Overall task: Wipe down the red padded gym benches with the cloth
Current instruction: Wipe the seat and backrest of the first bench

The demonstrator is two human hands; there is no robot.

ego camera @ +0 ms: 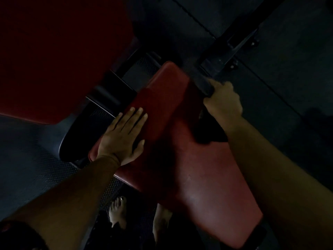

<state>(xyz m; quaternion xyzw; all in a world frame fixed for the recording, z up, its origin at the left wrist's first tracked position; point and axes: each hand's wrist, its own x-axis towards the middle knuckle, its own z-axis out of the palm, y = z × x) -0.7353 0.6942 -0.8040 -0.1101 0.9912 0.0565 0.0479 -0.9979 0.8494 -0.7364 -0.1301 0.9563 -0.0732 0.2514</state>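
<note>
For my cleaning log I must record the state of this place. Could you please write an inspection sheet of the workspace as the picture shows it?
surface: red padded bench, lying diagonally, with a faint sheen; the picture is very dark.
job's things: dark cloth, blurred, at the bench's far right edge; second red pad at upper left, no hand on it.
clutter: nothing seen.
grips: left hand flat on the bench, fingers straight; right hand curled round the cloth.
cables: nothing seen.
surroundings: black metal frame beyond the bench; dark floor mats; bare feet on the floor by the bench's near side.
</note>
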